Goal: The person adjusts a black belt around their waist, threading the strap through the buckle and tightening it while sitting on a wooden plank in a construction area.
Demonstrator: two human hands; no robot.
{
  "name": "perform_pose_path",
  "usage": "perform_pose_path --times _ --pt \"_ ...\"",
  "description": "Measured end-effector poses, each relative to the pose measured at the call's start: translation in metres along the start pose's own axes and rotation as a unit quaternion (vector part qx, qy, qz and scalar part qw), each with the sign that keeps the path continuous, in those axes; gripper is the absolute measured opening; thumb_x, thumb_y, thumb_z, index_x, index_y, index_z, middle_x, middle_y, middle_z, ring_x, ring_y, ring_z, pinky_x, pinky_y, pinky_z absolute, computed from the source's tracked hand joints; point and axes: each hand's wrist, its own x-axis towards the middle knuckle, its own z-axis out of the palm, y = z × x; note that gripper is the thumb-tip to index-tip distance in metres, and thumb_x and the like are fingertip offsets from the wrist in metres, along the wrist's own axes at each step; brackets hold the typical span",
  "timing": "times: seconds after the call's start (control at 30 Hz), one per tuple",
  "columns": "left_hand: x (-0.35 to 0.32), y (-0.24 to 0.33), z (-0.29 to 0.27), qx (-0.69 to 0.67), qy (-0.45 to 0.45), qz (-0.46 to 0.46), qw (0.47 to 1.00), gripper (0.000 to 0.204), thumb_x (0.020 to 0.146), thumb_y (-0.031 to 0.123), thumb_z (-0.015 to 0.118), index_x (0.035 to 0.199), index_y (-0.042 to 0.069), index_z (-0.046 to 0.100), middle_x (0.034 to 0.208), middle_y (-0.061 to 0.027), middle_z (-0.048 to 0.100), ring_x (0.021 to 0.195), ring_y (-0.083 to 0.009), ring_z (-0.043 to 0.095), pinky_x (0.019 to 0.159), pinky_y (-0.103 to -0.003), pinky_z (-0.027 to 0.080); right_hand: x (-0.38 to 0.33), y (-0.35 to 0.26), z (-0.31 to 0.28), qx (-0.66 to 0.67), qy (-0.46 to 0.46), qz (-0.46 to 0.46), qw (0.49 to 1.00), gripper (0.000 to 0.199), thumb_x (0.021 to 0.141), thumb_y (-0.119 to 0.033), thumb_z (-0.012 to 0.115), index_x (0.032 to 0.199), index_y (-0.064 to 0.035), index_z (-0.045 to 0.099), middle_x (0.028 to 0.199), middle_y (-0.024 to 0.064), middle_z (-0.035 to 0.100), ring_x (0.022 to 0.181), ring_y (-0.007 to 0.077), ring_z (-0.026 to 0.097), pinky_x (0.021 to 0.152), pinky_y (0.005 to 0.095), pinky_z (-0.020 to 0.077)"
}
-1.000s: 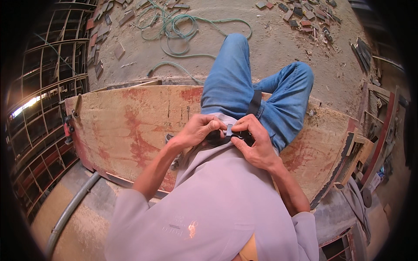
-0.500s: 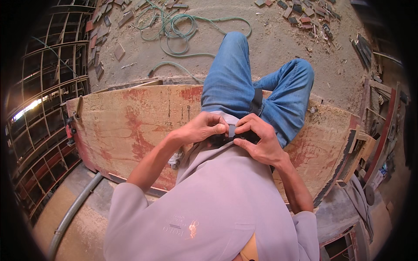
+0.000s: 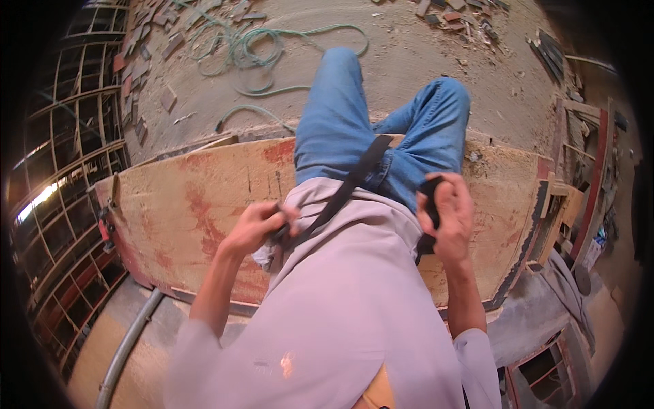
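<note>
A black strap [image 3: 354, 178] runs from my left side up across my lap, over the grey shirt [image 3: 368, 293] and the blue jeans [image 3: 327, 123]. Closed at my left hip, my left hand [image 3: 262, 226] grips the strap near one end; its fingertips are slightly blurred. Out by my right hip, my right hand [image 3: 449, 215] is closed around another black length of the strap, which hangs down toward my waist. The two hands are well apart, one at each side of my body. Any buckle is hidden by the fingers.
I sit on a worn board [image 3: 204, 225] with red stains. Ahead, a green hose [image 3: 262, 51] lies coiled on the dusty ground, with tile pieces [image 3: 460, 20] scattered about. A metal lattice [image 3: 75, 157] stands at left, a grey pipe [image 3: 133, 337] near it, wooden frames [image 3: 562, 218] at right.
My hands were together at the middle of my waist over the black strap. They have drawn apart to either side, and a long strap piece now lies slanted across my lap.
</note>
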Motion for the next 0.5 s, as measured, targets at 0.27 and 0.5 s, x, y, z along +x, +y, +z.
perform_pose_path --times 0.27,0.5 --pt "-0.13 0.01 0.006 -0.077 -0.049 -0.084 0.992 0.055 0.091 0.043 0.081 0.101 -0.01 0.07 0.087 -0.0164 0.072 0.061 -0.0165 0.065 0.052 -0.027 0.049 -0.148 -0.087 -0.099 0.038 0.198 -0.053 0.978 0.033 0.112 -0.035 0.052 0.119 -0.0028 0.049 0.084 0.0073 0.052 0.046 0.0051 0.037 0.037 0.0191 0.0267" --pt "-0.04 0.069 0.052 -0.019 -0.013 0.1 0.995 0.042 0.111 0.034 0.053 0.125 -0.005 0.062 0.083 -0.0092 0.064 0.057 -0.0104 0.051 0.049 -0.025 0.039 -0.153 -0.106 -0.105 0.078 0.285 -0.177 0.939 0.034 0.113 -0.034 0.05 0.128 -0.0035 0.052 0.088 0.0046 0.051 0.044 0.0039 0.036 0.036 0.0175 0.0256"
